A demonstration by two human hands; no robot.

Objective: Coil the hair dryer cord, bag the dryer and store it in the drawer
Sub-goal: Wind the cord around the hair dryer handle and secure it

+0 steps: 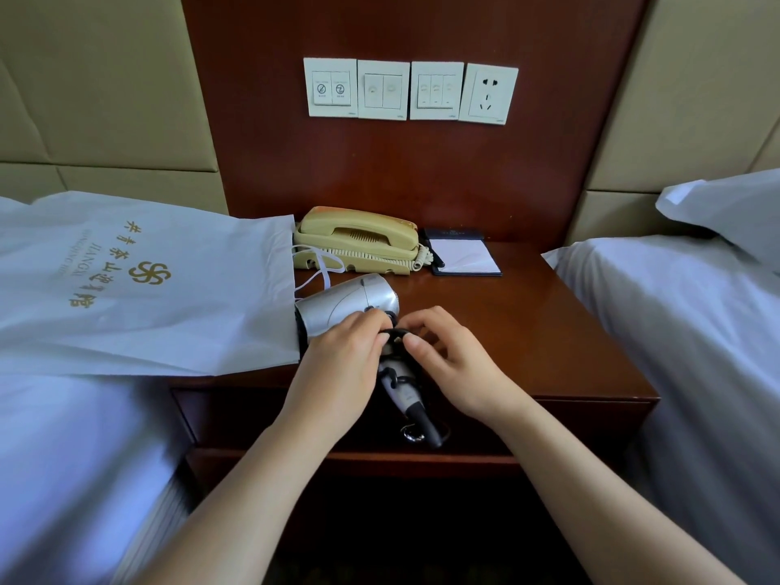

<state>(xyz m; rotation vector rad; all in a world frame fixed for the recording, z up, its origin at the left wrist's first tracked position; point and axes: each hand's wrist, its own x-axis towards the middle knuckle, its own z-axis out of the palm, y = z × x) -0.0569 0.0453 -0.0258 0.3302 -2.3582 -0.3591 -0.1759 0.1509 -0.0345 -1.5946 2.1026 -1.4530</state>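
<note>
A silver hair dryer (348, 304) lies on the wooden nightstand (527, 323), barrel pointing left, handle toward me. Its black cord (396, 333) is wound around the handle, with loops showing lower down near the front edge. My left hand (342, 356) grips the dryer where the handle meets the barrel. My right hand (447, 356) pinches the black cord between thumb and fingers just right of the left hand. A white bag (147, 285) with gold lettering lies on the left bed, its open mouth against the dryer's barrel. The drawer front (261, 415) below the nightstand top is closed.
A cream corded telephone (358, 240) and a notepad (464, 255) in a dark holder sit at the back of the nightstand. Wall switches and a socket (487, 95) are mounted above. White beds (675, 310) flank both sides, with a pillow at right.
</note>
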